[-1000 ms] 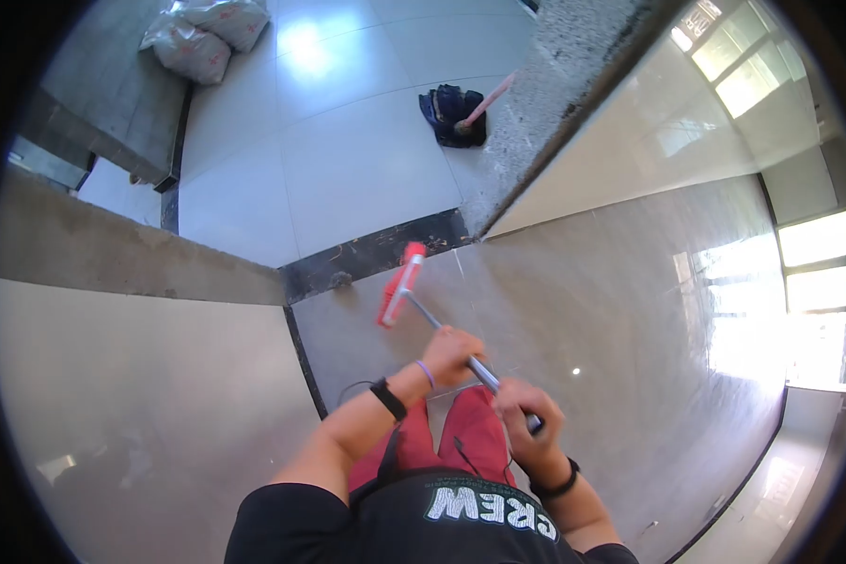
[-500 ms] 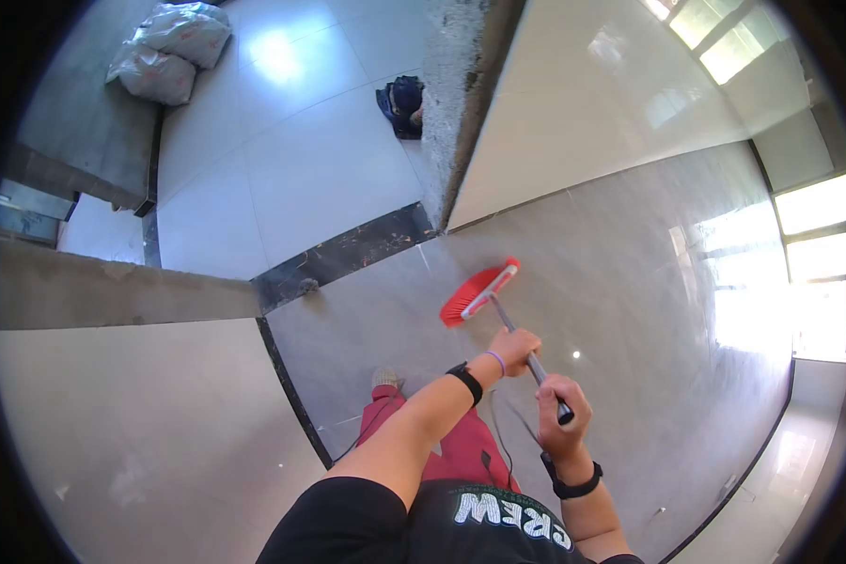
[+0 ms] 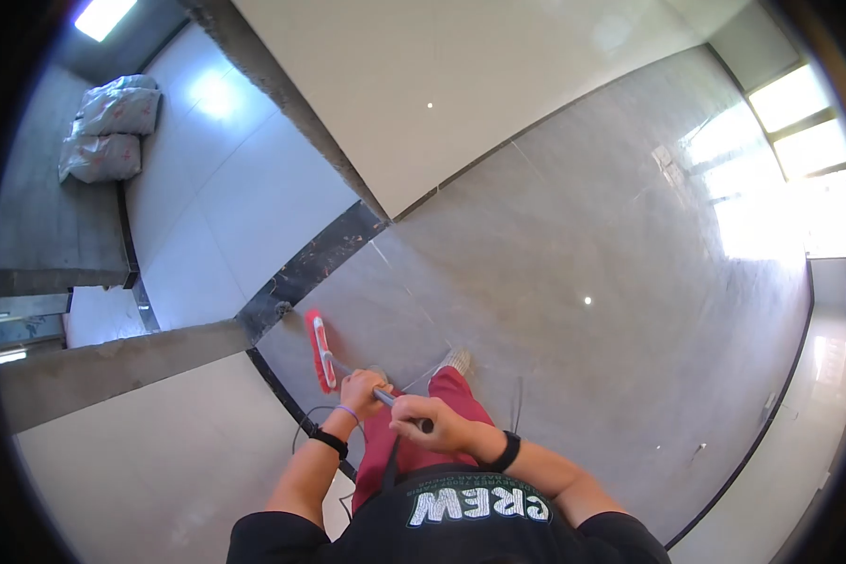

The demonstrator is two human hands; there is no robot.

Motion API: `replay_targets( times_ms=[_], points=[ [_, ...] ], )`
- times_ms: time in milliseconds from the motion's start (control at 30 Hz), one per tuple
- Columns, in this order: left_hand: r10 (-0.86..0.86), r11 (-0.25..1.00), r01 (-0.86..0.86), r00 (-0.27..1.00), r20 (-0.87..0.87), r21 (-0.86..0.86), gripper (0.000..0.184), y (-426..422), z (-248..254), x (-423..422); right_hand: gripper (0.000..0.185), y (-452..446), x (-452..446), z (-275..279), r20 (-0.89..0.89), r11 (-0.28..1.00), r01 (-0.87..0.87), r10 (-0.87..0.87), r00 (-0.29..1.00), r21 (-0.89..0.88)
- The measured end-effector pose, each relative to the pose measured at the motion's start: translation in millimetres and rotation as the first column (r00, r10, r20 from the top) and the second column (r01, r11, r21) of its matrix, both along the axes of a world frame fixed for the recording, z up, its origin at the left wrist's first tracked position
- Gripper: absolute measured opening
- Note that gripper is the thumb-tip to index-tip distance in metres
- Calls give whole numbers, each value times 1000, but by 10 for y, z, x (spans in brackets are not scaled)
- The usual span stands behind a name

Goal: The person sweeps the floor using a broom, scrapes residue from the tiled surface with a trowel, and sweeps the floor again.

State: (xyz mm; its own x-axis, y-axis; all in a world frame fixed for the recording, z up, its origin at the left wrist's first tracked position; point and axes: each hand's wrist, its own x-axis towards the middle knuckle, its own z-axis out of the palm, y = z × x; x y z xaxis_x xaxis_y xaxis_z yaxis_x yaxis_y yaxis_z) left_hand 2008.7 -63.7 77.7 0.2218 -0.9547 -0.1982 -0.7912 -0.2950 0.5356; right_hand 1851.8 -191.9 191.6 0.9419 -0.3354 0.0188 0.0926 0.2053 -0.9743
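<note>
a broom (image 3: 321, 350) was seen against a grey floor (image 3: 536, 282), near a dark threshold strip (image 3: 324, 254). its narrow head, backed in white and edged with red bristles, was turned almost lengthwise to the view, bristles to the left. its slim grey handle (image 3: 383, 397), partly hidden where it was gripped, was slanted back from the head and finished in a dark end.

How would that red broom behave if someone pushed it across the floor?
The broom is probably light, given its slim handle. That straight handle should feel stiff, while the red bristles likely bend. It may glide easily, since the grey floor looks smooth and glossy.
</note>
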Motion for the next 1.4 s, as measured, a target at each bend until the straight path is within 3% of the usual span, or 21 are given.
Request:
replay_targets(
  times_ms=[67, 133, 200, 233, 267, 367, 467, 600, 667, 800, 867, 933, 967, 1000, 1033, 1100, 1133, 1200, 1267, 1400],
  points=[
    [-82, 964, 87, 996, -31, 251, 25, 11, -251, -63, 6, -69, -98, -82, -54, 997, -20, 24, 998, 74],
    [-169, 970, 191, 975, -142, 153, 23, -194, -610, -387, 5, -328, -412, 16, -121, 998, 37, -42, 992, -46],
    [-145, 966, 186, 965, -218, 180, 20, -879, -431, -915, 6, -596, -832, 115, -61, 952, 147, -169, 984, -267],
    [-254, 967, 238, 922, -293, -91, 16, -1125, -486, -1129, 7, -745, -1018, 261, -89, 932, 196, -233, 968, -304],
    [-263, 958, 224, 934, -243, -177, 16, -1360, -604, -1396, 9, -879, -1171, 437, -119, 909, 237, -292, 949, -342],
    [-279, 959, 244, 894, -351, -142, 13, -2101, -350, -1892, 11, -1175, -1424, 757, -241, 857, 157, -307, 921, -491],
    [-348, 928, 281, 889, -299, -243, 12, -2582, -62, -2041, 16, -1313, -1397, 871, -194, 739, 91, -290, 937, -667],
    [-445, 855, 291, 837, -318, -430, 17, -2895, 467, -2089, 20, -1331, -1442, 1130, -45, 666, 242, -383, 923, -706],
    [-515, 819, 367, 809, -283, -442, 17, -2914, 727, -2023, 22, -1342, -1519, 1367, 82, 666, 289, -324, 943, -688],
    [-599, 763, 489, 780, -179, -424, 19, -2847, 824, -1644, 22, -1303, -1541, 1383, 206, 699, 469, -430, 879, -540],
    [-583, 789, 512, 798, -153, -340, 20, -2772, 627, -1368, 19, -1399, -1456, 1232, 196, 712, 502, -472, 860, -491],
    [-578, 801, 529, 806, -129, -280, 21, -2759, 379, -1087, 11, -1537, -1345, 928, 111, 786, 532, -526, 843, -315],
    [-555, 831, 541, 822, -125, -131, 20, -2774, 305, -945, 11, -1639, -1289, 775, 113, 782, 540, -534, 838, -311],
    [-532, 843, 538, 839, -115, 22, 19, -2840, 226, -849, 9, -1752, -1209, 632, -15, 818, 538, -552, 834, -203],
    [-539, 838, 544, 835, -113, 26, 19, -2976, 125, -802, 7, -1885, -1150, 513, -143, 836, 542, -549, 823, -90],
    [-562, 803, 563, 824, -66, 193, 16, -3322, -56, -742, 7, -2264, -1068, 406, -172, 780, 615, -626, 760, -116],
    [-561, 803, 564, 824, -73, 195, 16, -3490, -146, -789, 6, -2423, -1072, 386, -203, 725, 674, -688, 696, -144],
    [-590, 801, 599, 794, -149, 20, 17, -3935, -246, -1012, 7, -2719, -1176, 466, -274, 734, 650, -677, 683, -195],
    [-565, 825, 562, 811, -150, -65, 15, -4364, -294, -1326, 11, -3000, -1236, 563, -157, 678, 618, -714, 682, -398],
    [-580, 813, 570, 779, -239, -115, 14, -5344, -163, -1813, 12, -3548, -1233, 680, -43, 585, 563, -715, 698, -584]
  ],
)
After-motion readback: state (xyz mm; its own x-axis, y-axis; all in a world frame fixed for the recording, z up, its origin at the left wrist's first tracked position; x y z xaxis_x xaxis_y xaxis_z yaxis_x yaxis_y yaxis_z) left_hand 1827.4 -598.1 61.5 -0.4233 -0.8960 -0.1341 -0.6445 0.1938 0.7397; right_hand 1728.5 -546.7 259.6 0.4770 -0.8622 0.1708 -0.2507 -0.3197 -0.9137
